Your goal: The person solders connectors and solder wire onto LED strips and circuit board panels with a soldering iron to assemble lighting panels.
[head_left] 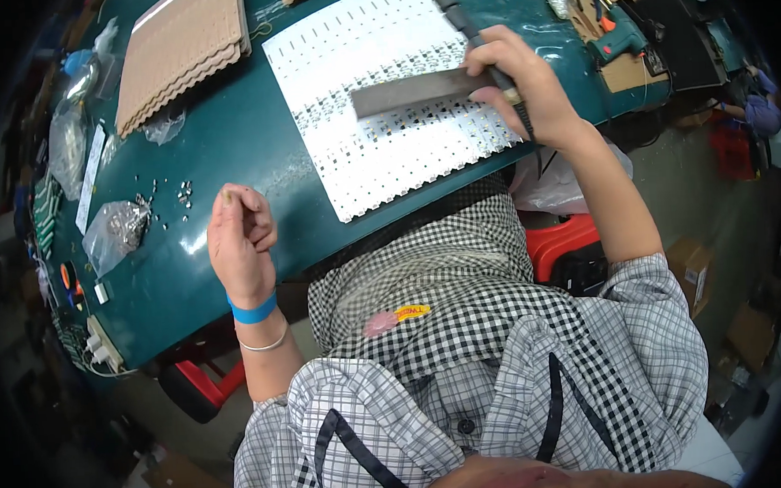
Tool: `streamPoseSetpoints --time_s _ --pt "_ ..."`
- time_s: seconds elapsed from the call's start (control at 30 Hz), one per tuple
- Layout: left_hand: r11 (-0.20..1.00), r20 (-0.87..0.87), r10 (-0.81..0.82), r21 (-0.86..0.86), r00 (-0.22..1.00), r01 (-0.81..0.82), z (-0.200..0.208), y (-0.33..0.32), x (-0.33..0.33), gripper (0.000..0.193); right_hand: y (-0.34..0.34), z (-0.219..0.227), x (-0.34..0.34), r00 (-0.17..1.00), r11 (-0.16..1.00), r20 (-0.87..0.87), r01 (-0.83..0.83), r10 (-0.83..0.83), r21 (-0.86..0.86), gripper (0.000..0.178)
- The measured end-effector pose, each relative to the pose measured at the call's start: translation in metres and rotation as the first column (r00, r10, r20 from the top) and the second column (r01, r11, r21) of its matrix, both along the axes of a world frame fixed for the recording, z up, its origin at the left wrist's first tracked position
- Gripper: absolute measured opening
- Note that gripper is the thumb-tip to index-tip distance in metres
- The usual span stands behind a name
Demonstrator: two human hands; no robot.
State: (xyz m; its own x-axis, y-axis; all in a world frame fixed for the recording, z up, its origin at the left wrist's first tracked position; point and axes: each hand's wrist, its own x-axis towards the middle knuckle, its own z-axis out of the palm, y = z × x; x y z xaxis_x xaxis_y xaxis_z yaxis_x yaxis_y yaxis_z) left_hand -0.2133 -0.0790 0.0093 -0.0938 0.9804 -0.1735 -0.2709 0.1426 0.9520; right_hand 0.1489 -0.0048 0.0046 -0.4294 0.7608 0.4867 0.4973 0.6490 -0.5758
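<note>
My right hand is closed around a black soldering iron, its brass-coloured end up at the far edge and its cord trailing back below the hand. The same fingers grip a flat grey metal strip that reaches left over a large white circuit board panel. Rows of small parts and slots cover the panel, which lies on the green table mat. My left hand, with a blue wristband, is curled shut left of the panel; whatever its fingertips pinch is too small to make out. Loose small metal parts lie just beyond it.
A clear bag of metal parts lies at left, near a white strip. Stacked brown corrugated boards stand far left. A green-and-orange pistol-shaped tool sits far right. A power strip is at the near left edge.
</note>
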Motion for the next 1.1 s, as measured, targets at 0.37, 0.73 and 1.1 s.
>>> streamPoseSetpoints --time_s 0.37,0.73,1.1 --pt "0.991 -0.096 0.128 -0.012 0.987 -0.13 -0.011 -0.008 -0.013 0.023 0.015 -0.009 -0.04 0.99 0.983 0.026 -0.131 0.136 -0.127 0.047" --pt "0.997 -0.25 0.074 0.047 0.965 -0.065 -0.021 -0.006 -0.008 0.016 0.01 -0.01 -0.042 0.993 0.982 0.037 -0.101 0.108 -0.16 0.047" --pt "0.954 -0.566 0.144 0.296 0.812 0.038 0.019 -0.002 0.03 0.008 -0.025 0.023 0.006 0.98 0.994 -0.169 0.105 -0.102 0.007 0.046"
